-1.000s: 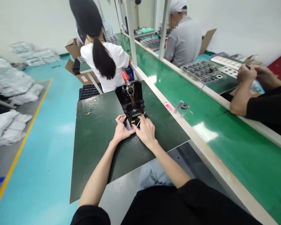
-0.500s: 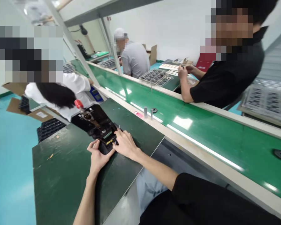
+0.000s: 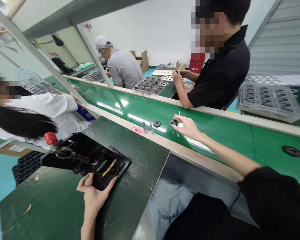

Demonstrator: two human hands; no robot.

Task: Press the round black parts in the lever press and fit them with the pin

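Right hand point(image 3: 187, 126) held clear of press fixture point(image 3: 65, 156), above green conveyor belt point(image 3: 215, 133); small black part point(image 3: 174, 122) pinched in fingertips, thin pin point(image 3: 178, 115) alongside; left hand point(image 3: 92, 196) spread against fixture.

right hand point(image 3: 186, 126): small dark piece point(image 3: 174, 122) at fingertips, too small to identify | left hand point(image 3: 92, 196): hides near edge of black press fixture point(image 3: 85, 156) | seated co-worker's hand point(image 3: 177, 77): anything held too small to tell | parts tray point(image 3: 270, 100) near right edge: contents too small to tell | white-shirted co-worker point(image 3: 40, 113): cut off by left edge
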